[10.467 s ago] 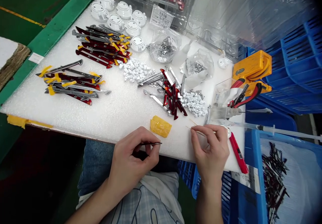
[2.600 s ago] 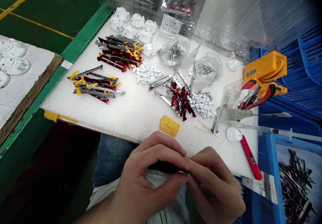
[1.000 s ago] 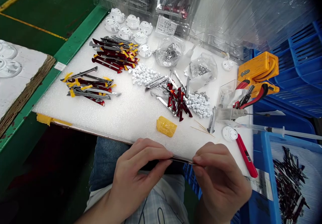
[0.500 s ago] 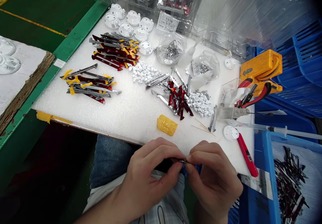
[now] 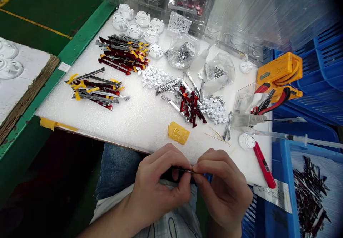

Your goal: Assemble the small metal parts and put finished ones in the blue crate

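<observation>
At the near edge of the desk (image 5: 139, 125), the left hand (image 5: 162, 181) pinches a dark strip (image 5: 182, 169); the right hand (image 5: 223, 186) seems to pinch its partly hidden end. Yellow tape (image 5: 178, 133) lies just beyond.

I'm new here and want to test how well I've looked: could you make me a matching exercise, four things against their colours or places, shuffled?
Things
1. Thin dark piece
2. Card with writing
3. Small flat patch
4. Slim long tool

Colours or places
A. Red, at the right-hand end of the white sheet
B. At the fingertips of the left hand and right hand
C. At the back, by the clear plastic
D. Yellow, on the white sheet just beyond the hands

Right pairs: 1-B, 2-C, 3-D, 4-A
</observation>
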Action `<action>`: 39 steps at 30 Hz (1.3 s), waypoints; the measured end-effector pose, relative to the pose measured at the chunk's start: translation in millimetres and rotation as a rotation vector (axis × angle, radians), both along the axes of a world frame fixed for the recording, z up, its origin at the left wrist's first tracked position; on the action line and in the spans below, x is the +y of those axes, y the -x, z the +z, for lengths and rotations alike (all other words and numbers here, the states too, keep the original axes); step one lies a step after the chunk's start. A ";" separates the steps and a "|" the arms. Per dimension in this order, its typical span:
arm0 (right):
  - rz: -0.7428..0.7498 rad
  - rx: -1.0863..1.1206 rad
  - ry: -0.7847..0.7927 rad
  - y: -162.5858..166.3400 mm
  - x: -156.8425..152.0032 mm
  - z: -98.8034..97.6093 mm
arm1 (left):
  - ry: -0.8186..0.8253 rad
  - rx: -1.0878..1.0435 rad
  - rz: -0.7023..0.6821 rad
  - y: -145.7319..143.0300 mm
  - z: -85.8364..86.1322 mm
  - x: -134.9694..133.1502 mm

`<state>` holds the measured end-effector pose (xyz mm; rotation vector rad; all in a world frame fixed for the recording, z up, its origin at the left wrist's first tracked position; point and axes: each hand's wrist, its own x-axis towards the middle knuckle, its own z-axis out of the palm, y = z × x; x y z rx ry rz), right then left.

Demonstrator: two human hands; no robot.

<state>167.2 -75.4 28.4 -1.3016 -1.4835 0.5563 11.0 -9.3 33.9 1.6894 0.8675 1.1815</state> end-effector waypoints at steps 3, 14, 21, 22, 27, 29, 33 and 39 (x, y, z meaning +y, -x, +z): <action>-0.010 -0.013 -0.006 1.6 1.6 0.7 | 0.001 0.003 0.013 -1.6 -1.6 0.2; -0.038 -0.009 -0.034 5.2 3.8 -1.9 | -0.034 -0.003 0.027 -0.5 -2.3 0.2; -0.012 0.076 -0.030 7.0 -1.8 -3.0 | -0.095 -0.075 0.017 -0.5 -6.2 -0.6; -0.012 0.082 -0.031 6.9 -2.1 -3.2 | -0.101 -0.077 0.013 -0.4 -6.7 -0.3; -0.033 0.113 -0.010 7.0 -2.4 -3.5 | -0.099 -0.070 -0.006 0.6 -8.5 1.9; -0.037 0.125 0.000 7.2 -2.3 -3.6 | -0.098 -0.075 -0.010 1.0 -8.9 2.2; -0.031 0.120 0.008 7.7 -1.4 -4.0 | -0.072 -0.082 -0.012 0.4 -8.9 1.6; -0.032 0.141 0.019 8.5 -1.9 -5.5 | -0.018 -0.105 0.018 -1.9 -9.8 -1.1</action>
